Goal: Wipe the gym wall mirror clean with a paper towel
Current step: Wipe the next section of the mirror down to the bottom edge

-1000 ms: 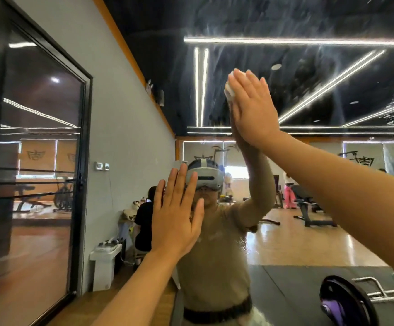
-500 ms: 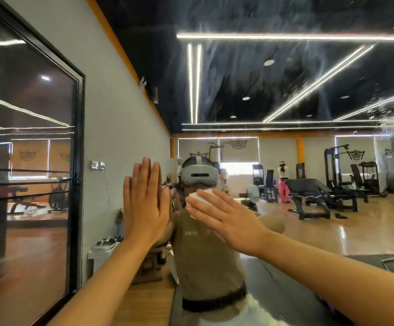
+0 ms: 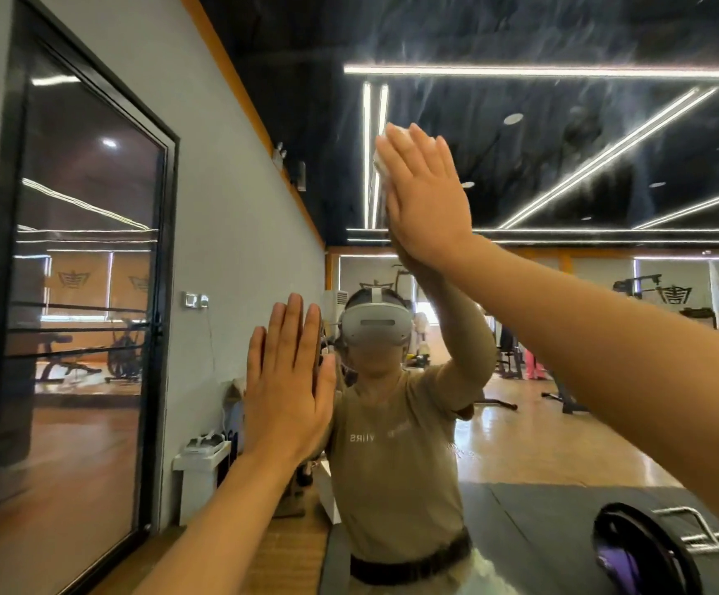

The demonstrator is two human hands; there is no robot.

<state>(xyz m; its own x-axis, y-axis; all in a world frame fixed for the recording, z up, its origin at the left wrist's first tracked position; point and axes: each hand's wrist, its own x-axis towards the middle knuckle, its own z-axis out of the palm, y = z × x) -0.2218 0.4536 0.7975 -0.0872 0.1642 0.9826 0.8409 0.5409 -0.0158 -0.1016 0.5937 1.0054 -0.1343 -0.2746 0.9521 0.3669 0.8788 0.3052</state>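
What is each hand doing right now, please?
Left hand: open, flat on the mirror, holding nothing.
Right hand: open, straight fingers pressing the paper towel against the mirror.

The paper towel [image 3: 385, 158] under my right hand [image 3: 426, 199] was white, only a scrap of it showing past my fingers. The mirror [image 3: 563, 173] carried pale grey smears across the reflected black ceiling with its white strip lights. My reflected shirt [image 3: 396, 474] was khaki with faint pale lettering, the belt black, the headset [image 3: 374, 326] light grey. To the left, the wall [image 3: 220, 259] was grey with an orange top band, beside a black-framed door [image 3: 1, 294]. The reflected floor was honey-brown wood; near right lay a black weight plate [image 3: 645, 556] with a purple centre.
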